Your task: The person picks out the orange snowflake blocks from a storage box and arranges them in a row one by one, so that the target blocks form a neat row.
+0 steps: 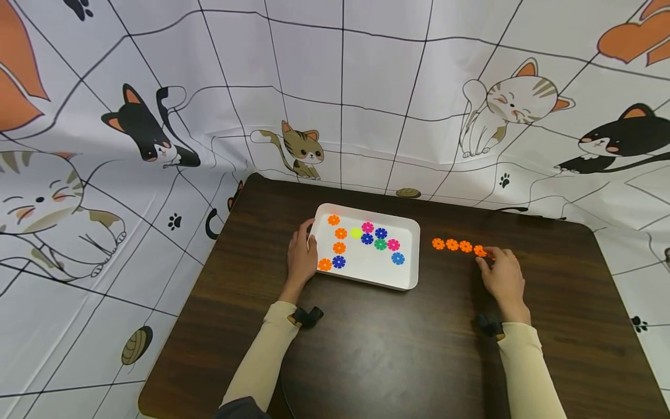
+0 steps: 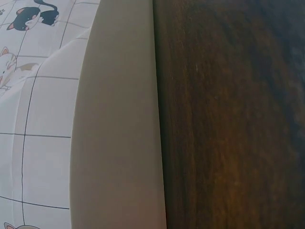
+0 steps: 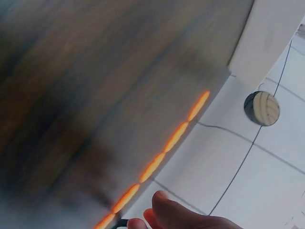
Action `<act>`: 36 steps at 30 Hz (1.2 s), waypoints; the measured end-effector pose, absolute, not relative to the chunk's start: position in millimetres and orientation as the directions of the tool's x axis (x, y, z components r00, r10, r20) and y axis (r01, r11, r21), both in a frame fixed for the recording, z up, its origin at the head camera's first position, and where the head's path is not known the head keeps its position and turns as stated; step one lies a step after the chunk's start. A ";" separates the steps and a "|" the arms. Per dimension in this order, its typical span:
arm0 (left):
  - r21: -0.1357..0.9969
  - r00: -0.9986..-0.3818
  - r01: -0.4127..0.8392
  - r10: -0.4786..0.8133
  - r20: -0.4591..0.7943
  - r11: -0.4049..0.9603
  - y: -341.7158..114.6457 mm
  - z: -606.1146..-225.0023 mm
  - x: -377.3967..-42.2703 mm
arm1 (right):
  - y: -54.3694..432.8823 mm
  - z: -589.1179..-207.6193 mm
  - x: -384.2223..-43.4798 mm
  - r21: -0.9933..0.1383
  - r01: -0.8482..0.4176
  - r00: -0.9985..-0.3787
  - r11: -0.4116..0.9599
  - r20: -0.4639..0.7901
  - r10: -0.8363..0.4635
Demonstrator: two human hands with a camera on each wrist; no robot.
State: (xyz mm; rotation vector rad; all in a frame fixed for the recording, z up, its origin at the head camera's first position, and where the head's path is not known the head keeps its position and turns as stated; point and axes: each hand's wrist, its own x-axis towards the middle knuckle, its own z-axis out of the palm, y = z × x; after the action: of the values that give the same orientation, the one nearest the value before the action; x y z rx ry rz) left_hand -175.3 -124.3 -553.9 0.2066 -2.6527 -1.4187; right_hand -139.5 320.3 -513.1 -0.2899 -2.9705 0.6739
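At its left short side, a white tray (image 1: 366, 279) is gripped by my left hand (image 1: 302, 259), thumb at the rim and fingers along the outer wall. Small notched discs lie in the tray: orange discs (image 1: 339, 248) down its left part, blue discs (image 1: 339, 262), pink discs (image 1: 368, 227), a green disc (image 1: 380, 244) and a yellow disc (image 1: 356, 233). Right of the tray, several orange discs (image 1: 452, 245) run edge to edge in a row. My right hand (image 1: 503, 279) pinches at this row's right part, its fingers covering some discs. The left wrist view shows only the sleeve (image 2: 116, 119) and tabletop.
The dark wooden table (image 1: 366, 337) has rounded corners. A white cloth (image 1: 366, 70) printed with cats and grid lines hangs behind it and along its left side. Black wrist cameras (image 1: 307, 317) sit on both wrists. A thin cable hangs near the left forearm.
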 end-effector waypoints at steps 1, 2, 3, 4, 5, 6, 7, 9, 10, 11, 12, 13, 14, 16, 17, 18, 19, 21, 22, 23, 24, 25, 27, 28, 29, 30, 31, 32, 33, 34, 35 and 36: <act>0.833 -0.983 -0.063 -0.180 0.044 0.550 -124.4 -553.9 -175.2 | 317.3 -512.7 -139.4 -0.437 0.155 -0.980 0.886 0.042 0.192; 0.833 -0.983 -0.065 -0.181 0.043 0.549 -124.7 -553.8 -175.1 | 314.4 -512.4 -139.5 -0.441 0.143 -0.982 0.886 0.047 0.182; 0.834 -0.982 -0.065 -0.182 0.043 0.547 -124.9 -553.6 -175.1 | 310.8 -511.7 -139.6 -0.444 0.134 -0.984 0.886 0.050 0.174; 0.834 -0.982 -0.066 -0.182 0.042 0.547 -125.1 -553.4 -174.9 | 307.2 -511.0 -140.0 -0.448 0.125 -0.985 0.885 0.052 0.166; 0.835 -0.982 -0.066 -0.183 0.042 0.546 -125.2 -553.1 -174.8 | 303.2 -510.2 -140.4 -0.450 0.118 -0.986 0.885 0.052 0.158; 0.836 -0.982 -0.066 -0.183 0.042 0.545 -125.4 -553.1 -174.8 | 299.3 -509.4 -141.2 -0.453 0.110 -0.987 0.885 0.054 0.151; 0.836 -0.982 -0.066 -0.183 0.042 0.545 -125.4 -553.2 -174.9 | 295.3 -508.3 -141.8 -0.455 0.104 -0.988 0.884 0.055 0.145; 0.837 -0.982 -0.064 -0.182 0.043 0.544 -125.5 -553.5 -175.0 | 287.0 -505.5 -143.3 -0.459 0.095 -0.989 0.883 0.056 0.136; 0.836 -0.982 -0.065 -0.183 0.043 0.545 -125.6 -554.0 -175.2 | 283.1 -504.3 -144.3 -0.461 0.088 -0.990 0.883 0.060 0.129; 0.837 -0.982 -0.064 -0.183 0.043 0.544 -125.6 -554.3 -175.4 | 278.7 -502.9 -145.1 -0.464 0.079 -0.991 0.882 0.063 0.121; 0.836 -0.982 -0.065 -0.183 0.043 0.544 -125.6 -554.8 -175.5 | 274.7 -501.8 -146.0 -0.468 0.071 -0.991 0.881 0.066 0.115; 0.835 -0.982 -0.065 -0.183 0.043 0.546 -125.6 -554.8 -175.5 | 270.7 -501.2 -146.8 -0.471 0.064 -0.992 0.880 0.069 0.108; 0.834 -0.982 -0.065 -0.184 0.044 0.547 -125.6 -555.1 -175.6 | 266.7 -500.6 -147.6 -0.475 0.056 -0.992 0.878 0.072 0.102; 0.832 -0.982 -0.063 -0.184 0.047 0.551 -125.4 -555.0 -175.4 | 258.7 -499.8 -148.7 -0.484 0.041 -0.993 0.874 0.078 0.090; 0.832 -0.982 -0.059 -0.182 0.051 0.552 -125.2 -554.8 -175.2 | 254.9 -499.6 -149.3 -0.490 0.035 -0.993 0.871 0.080 0.085; 0.832 -0.982 -0.057 -0.181 0.053 0.553 -125.1 -554.6 -175.0 | 251.3 -499.6 -149.8 -0.494 0.030 -0.993 0.869 0.082 0.081; 0.832 -0.982 -0.056 -0.180 0.053 0.551 -124.9 -554.3 -174.8 | 247.7 -499.7 -150.3 -0.499 0.023 -0.994 0.866 0.084 0.075; 0.835 -0.982 -0.054 -0.179 0.054 0.548 -124.7 -554.1 -174.5 | 240.3 -499.3 -151.1 -0.509 0.012 -0.994 0.861 0.087 0.065; 0.836 -0.982 -0.055 -0.179 0.052 0.545 -124.6 -554.0 -174.3 | 236.6 -499.3 -151.6 -0.512 0.007 -0.994 0.859 0.089 0.061; 0.837 -0.982 -0.056 -0.179 0.051 0.544 -124.6 -554.1 -174.2 | 233.1 -499.1 -152.3 -0.517 0.002 -0.994 0.856 0.090 0.057; 0.839 -0.983 -0.058 -0.179 0.048 0.541 -124.6 -554.2 -174.1 | 229.5 -498.7 -152.9 -0.520 -0.003 -0.995 0.854 0.091 0.052; 0.840 -0.983 -0.058 -0.180 0.048 0.540 -124.6 -554.3 -174.1 | 226.2 -498.3 -153.6 -0.522 -0.008 -0.995 0.853 0.091 0.047; 0.838 -0.982 -0.057 -0.180 0.049 0.543 -124.5 -554.7 -174.1 | 219.7 -497.2 -155.0 -0.526 -0.017 -0.995 0.850 0.092 0.037; 0.837 -0.983 -0.056 -0.179 0.050 0.544 -124.5 -554.8 -174.1 | 216.4 -496.3 -155.6 -0.526 -0.021 -0.995 0.850 0.093 0.032; 0.836 -0.982 -0.054 -0.179 0.053 0.546 -124.4 -554.8 -174.0 | 213.1 -495.3 -156.2 -0.526 -0.027 -0.995 0.850 0.094 0.026; 0.836 -0.982 -0.050 -0.178 0.058 0.547 -124.4 -555.1 -174.1 | 210.0 -494.6 -156.7 -0.524 -0.032 -0.995 0.851 0.094 0.021; 0.835 -0.982 -0.048 -0.178 0.061 0.548 -124.4 -555.1 -174.1 | 206.9 -493.7 -157.4 -0.526 -0.040 -0.995 0.850 0.098 0.013; 0.835 -0.982 -0.045 -0.176 0.063 0.548 -124.3 -554.9 -174.0 | 203.6 -492.8 -157.9 -0.527 -0.048 -0.995 0.849 0.100 0.006; 0.836 -0.982 -0.042 -0.175 0.065 0.547 -124.4 -554.9 -173.9 | 200.5 -492.0 -158.6 -0.527 -0.058 -0.995 0.848 0.104 -0.004; 0.837 -0.982 -0.039 -0.175 0.068 0.546 -124.3 -554.8 -173.9 | 197.2 -491.1 -159.1 -0.530 -0.068 -0.994 0.845 0.108 -0.012; 0.838 -0.982 -0.035 -0.175 0.073 0.545 -124.3 -554.9 -174.2 | 194.1 -490.2 -159.6 -0.536 -0.079 -0.994 0.840 0.110 -0.023; 0.838 -0.982 -0.032 -0.175 0.076 0.544 -124.3 -555.1 -174.5 | 191.0 -489.5 -160.1 -0.541 -0.089 -0.993 0.837 0.111 -0.033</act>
State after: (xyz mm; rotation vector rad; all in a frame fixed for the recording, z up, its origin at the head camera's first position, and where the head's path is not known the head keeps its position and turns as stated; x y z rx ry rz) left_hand -174.5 -124.3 -555.1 0.1777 -2.6256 -1.4203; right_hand -160.1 191.0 -489.5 0.0970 -2.9169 0.8656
